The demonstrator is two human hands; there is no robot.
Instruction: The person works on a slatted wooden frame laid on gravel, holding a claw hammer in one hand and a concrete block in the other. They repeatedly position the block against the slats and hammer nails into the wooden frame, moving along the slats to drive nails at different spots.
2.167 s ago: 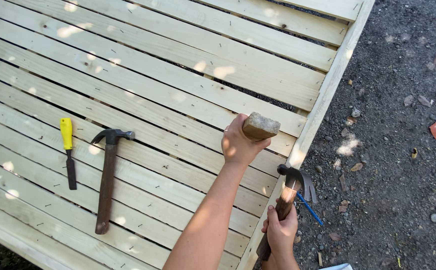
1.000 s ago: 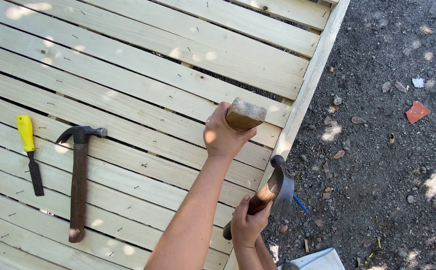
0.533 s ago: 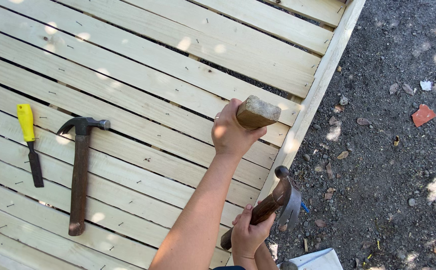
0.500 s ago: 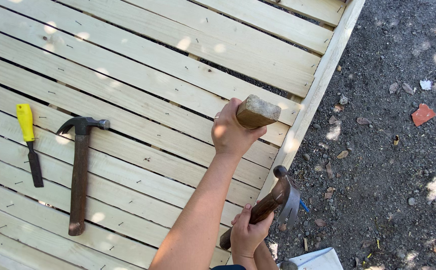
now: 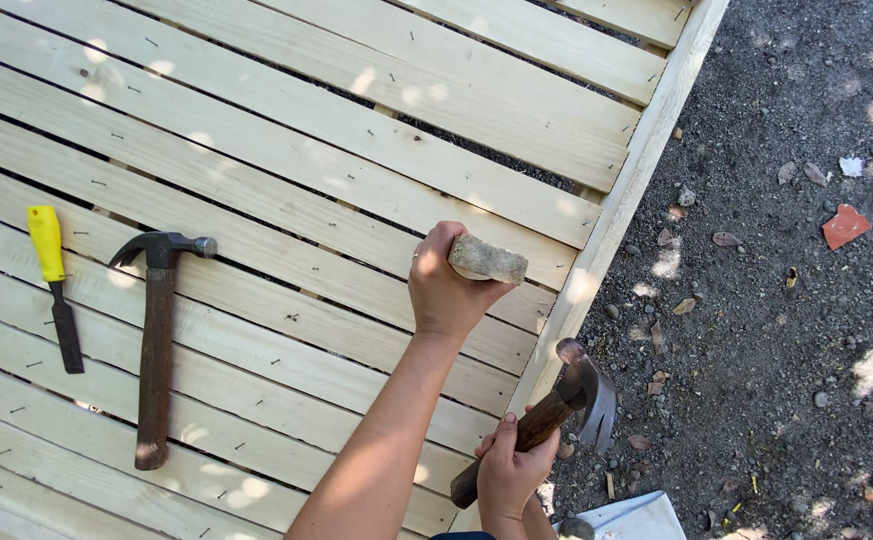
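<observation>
The left hand is gripping a stone block in a closed grip, pressing it on the slatted wooden panel near its edge rail. The right hand is clasping a claw hammer tightly beside that rail.

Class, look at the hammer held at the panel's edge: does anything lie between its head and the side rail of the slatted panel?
Nothing visible does. The right hand holds the hammer with its head beside the side rail, only open air between them. The left hand presses a stone onto a slat farther up.
</observation>
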